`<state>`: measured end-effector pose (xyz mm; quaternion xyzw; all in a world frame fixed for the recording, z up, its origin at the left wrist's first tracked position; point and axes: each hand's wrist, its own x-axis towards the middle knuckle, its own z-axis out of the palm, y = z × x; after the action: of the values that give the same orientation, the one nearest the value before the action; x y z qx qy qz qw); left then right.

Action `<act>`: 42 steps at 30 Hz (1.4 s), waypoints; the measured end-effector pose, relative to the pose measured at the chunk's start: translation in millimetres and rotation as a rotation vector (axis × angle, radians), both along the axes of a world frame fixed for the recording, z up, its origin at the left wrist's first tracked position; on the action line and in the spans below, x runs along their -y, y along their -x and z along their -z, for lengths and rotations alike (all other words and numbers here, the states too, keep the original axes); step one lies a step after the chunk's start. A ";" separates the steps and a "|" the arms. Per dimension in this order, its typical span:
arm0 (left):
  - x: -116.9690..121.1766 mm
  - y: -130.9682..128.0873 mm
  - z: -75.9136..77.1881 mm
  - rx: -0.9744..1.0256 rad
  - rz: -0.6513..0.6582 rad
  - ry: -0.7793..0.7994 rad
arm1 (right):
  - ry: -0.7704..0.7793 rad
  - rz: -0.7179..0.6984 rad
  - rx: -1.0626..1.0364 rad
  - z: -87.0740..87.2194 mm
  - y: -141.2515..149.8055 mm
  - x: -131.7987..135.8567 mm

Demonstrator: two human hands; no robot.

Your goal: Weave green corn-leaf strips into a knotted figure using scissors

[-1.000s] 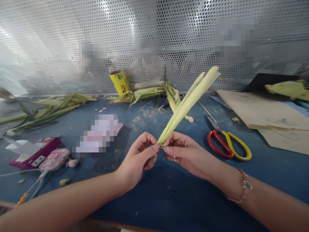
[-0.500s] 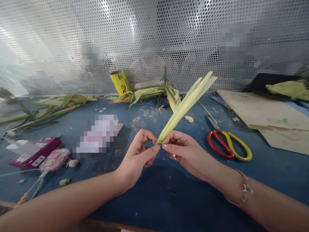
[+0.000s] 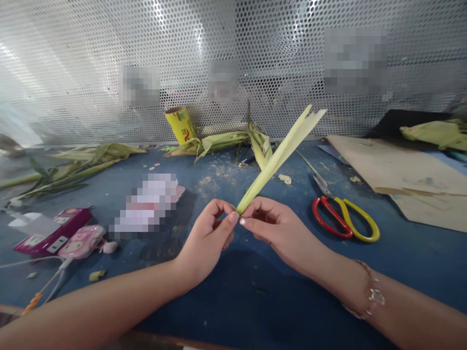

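We held a pale green corn husk [image 3: 275, 165] up in front of us, its narrow lower end pinched where our two hands met above the near middle of the bench [image 3: 233, 311]. Our left hand [image 3: 204, 245] closed on that end from the left with thumb and forefinger, and our right hand [image 3: 280, 228] nipped it from the right, the fingertips of both almost touching. From there the husk slanted up, far and to the right, clear of our palms, widening to a ragged, split tip that lay above and beyond the right hand. We wore a bracelet [image 3: 376, 296] on the right wrist.

To the right of the right hand lay scissors [image 3: 330, 195] with one red and one yellow handle, their blades towards the far side. On the far side, more leafy husks [image 3: 222, 140] lay behind the held one, next to a yellow tube [image 3: 181, 127], below a perforated metal screen [image 3: 80, 48]. Sheets of cardboard [image 3: 408, 170] lay far right.
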<state>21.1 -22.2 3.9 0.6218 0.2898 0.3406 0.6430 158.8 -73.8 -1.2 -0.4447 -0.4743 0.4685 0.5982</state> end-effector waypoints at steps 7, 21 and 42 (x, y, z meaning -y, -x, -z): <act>0.6 -2.4 -1.4 0.078 -0.046 0.053 | -0.028 -0.042 0.056 -2.0 0.4 0.6; -2.3 -2.5 -3.6 0.048 -0.135 0.057 | 0.002 0.003 0.349 -4.9 2.7 5.7; -4.0 -1.9 -3.3 -0.068 -0.114 0.045 | -0.121 -0.126 0.524 -9.9 1.0 12.5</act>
<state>23.0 -18.3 7.2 0.6010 0.3539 0.3487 0.6260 157.8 -86.2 8.7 -0.4837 -0.6668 0.3445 0.4502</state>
